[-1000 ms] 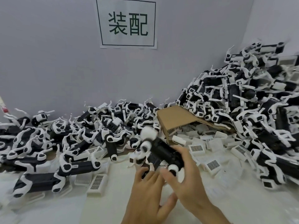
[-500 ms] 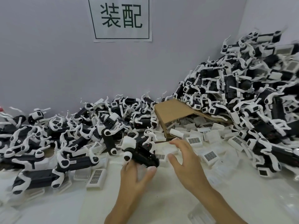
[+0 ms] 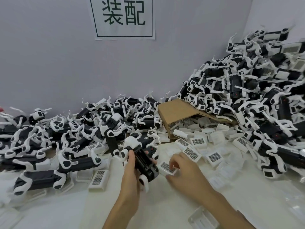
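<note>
Toy robot dog (image 3: 144, 162), black body and white legs, low centre just over the white table (image 3: 165, 207), gripped round its body by left hand (image 3: 130, 180). Huge heap of same dogs (image 3: 247, 96) right, lower pile (image 3: 74, 134) left, wall sign (image 3: 123, 17), cardboard box (image 3: 178, 113) between piles, loose grille covers (image 3: 198, 141) spilling out. Right hand (image 3: 184, 174) pinches one grille cover (image 3: 167, 167) in its fingertips, just beside the dog.

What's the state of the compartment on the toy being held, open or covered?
Open: the toy in the left hand shows bare slots; the right hand pinches a white cover.
</note>
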The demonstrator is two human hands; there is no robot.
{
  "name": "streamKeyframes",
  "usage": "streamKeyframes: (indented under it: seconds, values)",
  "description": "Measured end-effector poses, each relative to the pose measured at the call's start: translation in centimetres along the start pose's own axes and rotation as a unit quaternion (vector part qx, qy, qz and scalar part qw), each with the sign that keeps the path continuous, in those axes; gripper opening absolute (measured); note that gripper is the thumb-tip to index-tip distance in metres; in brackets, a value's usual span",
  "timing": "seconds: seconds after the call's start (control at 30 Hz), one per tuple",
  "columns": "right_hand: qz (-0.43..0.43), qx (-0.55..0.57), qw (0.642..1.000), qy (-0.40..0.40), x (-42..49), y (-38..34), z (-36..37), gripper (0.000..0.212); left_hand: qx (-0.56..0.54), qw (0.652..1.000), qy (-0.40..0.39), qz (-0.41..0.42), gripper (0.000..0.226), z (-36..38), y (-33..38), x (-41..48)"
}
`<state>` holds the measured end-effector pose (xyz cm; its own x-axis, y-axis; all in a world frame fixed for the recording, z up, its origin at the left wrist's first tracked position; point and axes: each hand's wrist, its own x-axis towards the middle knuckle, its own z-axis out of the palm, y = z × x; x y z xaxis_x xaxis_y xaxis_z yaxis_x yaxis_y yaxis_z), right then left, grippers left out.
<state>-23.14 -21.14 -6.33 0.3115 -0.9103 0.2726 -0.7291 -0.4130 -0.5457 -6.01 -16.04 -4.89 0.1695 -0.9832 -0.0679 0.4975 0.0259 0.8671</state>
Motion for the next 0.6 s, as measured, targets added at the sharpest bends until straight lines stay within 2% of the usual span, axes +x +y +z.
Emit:
streamKeyframes:
  seconds: [0.07,0.1,0.17,0.27,0.43,0.6]
  values:
    - [0.022,0.044,0.999,0.016,0.1,-0.2,-0.2,0.026,-0.08,0.996,-0.019,-0.037,0.055,0.4,0.2,-0.2]
    - [0.035,0.079,0.996,0.036,0.1,-0.3,-0.3,0.023,-0.075,0.996,-0.031,-0.043,0.046,0.3,0.1,-0.2]
    - [0.06,0.185,0.977,0.084,0.4,-0.7,-0.8,0.015,-0.011,0.998,-0.049,-0.044,0.036,0.1,-0.2,-0.2]
    - [0.068,0.321,0.939,0.103,0.4,-1.2,-1.7,0.018,0.058,0.995,-0.073,-0.035,0.039,-0.1,-0.7,-0.1]
    - [0.01,0.36,0.927,0.101,-0.1,-2.0,-1.8,0.011,0.087,0.99,-0.113,-0.01,0.042,-0.5,-1.3,0.0]
    - [-0.037,0.314,0.946,0.066,-0.5,-2.3,-1.3,0.022,0.103,0.985,-0.138,0.011,0.044,-0.8,-1.1,0.0]
